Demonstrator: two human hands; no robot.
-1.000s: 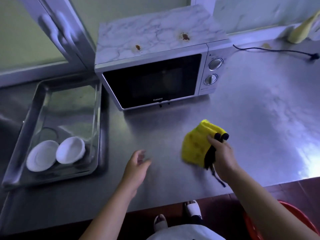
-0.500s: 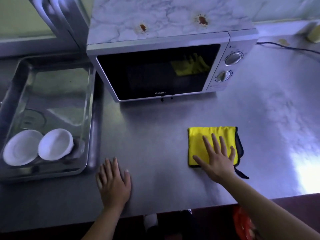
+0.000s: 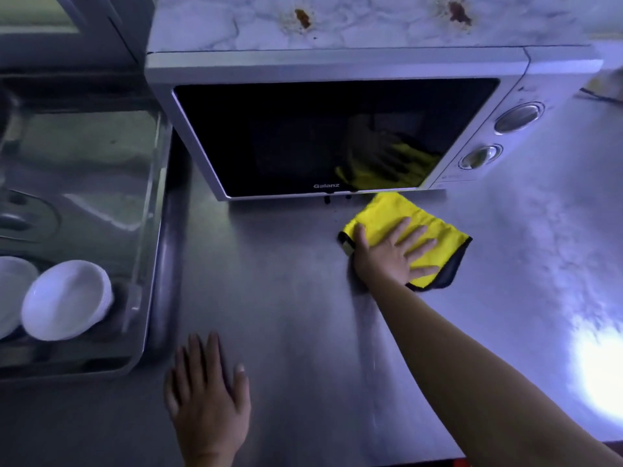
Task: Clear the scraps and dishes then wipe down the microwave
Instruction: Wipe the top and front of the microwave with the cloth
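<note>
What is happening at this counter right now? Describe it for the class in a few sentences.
A person presses a yellow cloth flat on the steel counter with the right hand, just in front of the microwave, seemingly wiping. The left hand rests flat on the counter near its front edge. White dishes sit in the tray at left. Two brown stains on the microwave's top are not yet wiped.

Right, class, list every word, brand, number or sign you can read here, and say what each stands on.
"Galanz": on the bottom edge of the microwave door.
Markings on the control panel beside the door: too small and blurred to read.
No other text is readable.
</note>
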